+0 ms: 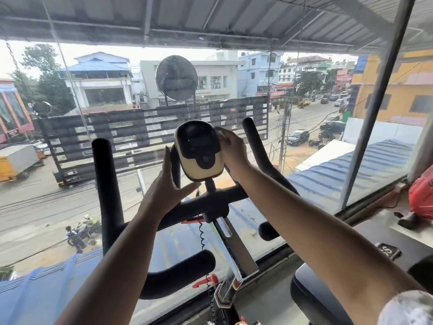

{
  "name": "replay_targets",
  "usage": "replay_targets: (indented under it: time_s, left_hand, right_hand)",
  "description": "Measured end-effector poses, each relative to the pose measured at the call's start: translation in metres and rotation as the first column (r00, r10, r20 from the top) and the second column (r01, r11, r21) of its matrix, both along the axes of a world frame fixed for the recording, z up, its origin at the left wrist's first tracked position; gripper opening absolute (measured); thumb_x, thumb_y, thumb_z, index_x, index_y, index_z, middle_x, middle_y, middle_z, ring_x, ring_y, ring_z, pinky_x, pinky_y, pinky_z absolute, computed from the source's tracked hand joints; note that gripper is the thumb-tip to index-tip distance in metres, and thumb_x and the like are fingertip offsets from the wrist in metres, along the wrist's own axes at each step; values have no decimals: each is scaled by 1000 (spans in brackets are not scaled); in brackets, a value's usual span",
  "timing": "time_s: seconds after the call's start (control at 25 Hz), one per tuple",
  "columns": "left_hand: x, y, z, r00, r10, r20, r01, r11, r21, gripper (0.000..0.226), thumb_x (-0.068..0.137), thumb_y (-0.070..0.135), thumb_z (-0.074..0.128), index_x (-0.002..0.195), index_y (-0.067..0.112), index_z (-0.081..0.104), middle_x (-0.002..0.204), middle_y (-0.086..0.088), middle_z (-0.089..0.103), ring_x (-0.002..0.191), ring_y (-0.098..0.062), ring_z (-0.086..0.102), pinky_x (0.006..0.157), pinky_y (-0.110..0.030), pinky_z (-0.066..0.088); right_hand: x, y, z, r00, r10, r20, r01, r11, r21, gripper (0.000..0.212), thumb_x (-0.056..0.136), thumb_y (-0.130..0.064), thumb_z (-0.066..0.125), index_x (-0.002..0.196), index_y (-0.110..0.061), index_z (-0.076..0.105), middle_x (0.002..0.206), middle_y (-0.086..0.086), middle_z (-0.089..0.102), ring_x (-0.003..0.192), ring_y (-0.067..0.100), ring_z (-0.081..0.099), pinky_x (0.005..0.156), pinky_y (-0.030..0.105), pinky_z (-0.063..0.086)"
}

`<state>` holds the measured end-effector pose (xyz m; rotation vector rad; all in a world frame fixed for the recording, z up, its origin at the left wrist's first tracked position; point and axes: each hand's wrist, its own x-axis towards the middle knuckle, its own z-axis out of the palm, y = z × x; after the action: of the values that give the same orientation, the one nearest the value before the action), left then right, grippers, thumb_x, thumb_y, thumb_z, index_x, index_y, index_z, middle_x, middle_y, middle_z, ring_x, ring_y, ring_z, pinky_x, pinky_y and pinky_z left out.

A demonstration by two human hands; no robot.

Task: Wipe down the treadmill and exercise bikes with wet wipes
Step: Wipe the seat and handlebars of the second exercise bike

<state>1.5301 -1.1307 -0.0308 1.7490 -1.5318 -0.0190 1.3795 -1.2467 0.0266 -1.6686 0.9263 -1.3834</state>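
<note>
As both hands flank the console (199, 148) atop the exercise bike (210, 200), the job looks to be at the display unit, which is perched high on the stem in front of the window glass (328, 113). Left hand (164, 184): spread flat, fingers straight, thumb out under the console's base, holding nothing, just beside its left flank. Right hand (234, 151): fingers curled over the console's upper right edge, gripping it, though whether a wet wipe sits under them cannot be told. The next move probably calls for a steadying left palm while the right sweeps across the dark screen (199, 140), going light on the button (205, 158). The count: one bike, one console, two upright handlebar horns (106, 184), two lower grips (185, 266), one coiled cable (202, 238), two hands.
</note>
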Motion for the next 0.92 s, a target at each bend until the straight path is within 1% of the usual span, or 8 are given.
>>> replay_targets:
  time_s: [0.12, 0.28, 0.44, 0.56, 0.68, 0.76, 0.84, 0.92]
  left_hand:
    - [1, 5, -5, 997, 29, 65, -30, 999, 20, 128, 73, 51, 80, 148, 43, -24, 106, -13, 69, 91, -32, 66, 81, -43, 54]
    - [3, 15, -8, 995, 13, 94, -19, 998, 66, 129, 73, 56, 76, 143, 48, -32, 78, -5, 66, 72, -27, 66, 73, -43, 57]
    - [-1, 23, -10, 990, 3, 140, -17, 995, 102, 136, 69, 62, 77, 142, 43, -36, 86, -11, 64, 71, -30, 64, 72, -40, 56]
    - [-3, 26, -9, 991, -5, 137, -9, 995, 98, 140, 67, 60, 80, 143, 42, -36, 100, -21, 70, 74, -33, 66, 73, -42, 56]
    - [-4, 26, -9, 992, -16, 127, 4, 996, 94, 140, 66, 60, 81, 144, 43, -35, 92, -19, 70, 70, -31, 65, 71, -43, 57]
    - [-4, 25, -8, 991, -12, 135, -1, 996, 94, 140, 66, 61, 80, 143, 43, -35, 88, -15, 69, 71, -31, 65, 71, -43, 57]
    - [-3, 25, -9, 991, -4, 136, -10, 995, 102, 140, 65, 64, 79, 143, 43, -35, 90, -14, 68, 75, -33, 67, 73, -43, 57]
    - [-3, 26, -10, 992, 2, 124, -15, 994, 105, 141, 63, 66, 79, 141, 46, -36, 99, -21, 71, 80, -35, 68, 75, -45, 57]
  right_hand:
    - [-4, 18, -18, 997, -72, -14, 71, 997, -34, 33, 98, -22, 46, 126, -21, 62, 122, 0, 66, 109, 15, 61, 87, 25, 46]
    - [-3, 53, -41, 992, -117, -52, 115, 992, -46, 40, 102, -15, 40, 141, -19, 47, 139, -1, 54, 128, 17, 49, 107, 30, 37]
    - [2, 72, -54, 974, -180, -137, 180, 984, -15, 44, 102, -8, 37, 146, -12, 38, 148, 0, 43, 136, 16, 40, 106, 18, 26]
    - [-5, 80, -63, 967, -176, -186, 164, 983, -79, 42, 100, -4, 41, 142, -7, 42, 148, 2, 42, 137, 16, 40, 101, 9, 22]
    - [-24, 85, -71, 961, -202, -186, 141, 944, -298, 36, 97, -5, 47, 133, -4, 54, 133, 8, 58, 123, 18, 55, 100, 8, 31]
    - [-36, 80, -74, 959, -244, -146, 140, 851, -506, 32, 95, -6, 50, 125, 0, 59, 121, 12, 66, 111, 19, 62, 96, 5, 36]
    - [-43, 67, -76, 952, -237, -192, 70, 784, -617, 31, 92, -2, 53, 122, 0, 60, 120, 12, 66, 110, 21, 63, 98, 16, 44]
    - [-45, 59, -81, 911, -243, -333, -71, 704, -707, 34, 87, 4, 60, 120, -3, 63, 126, 10, 63, 114, 23, 62, 96, 30, 51]
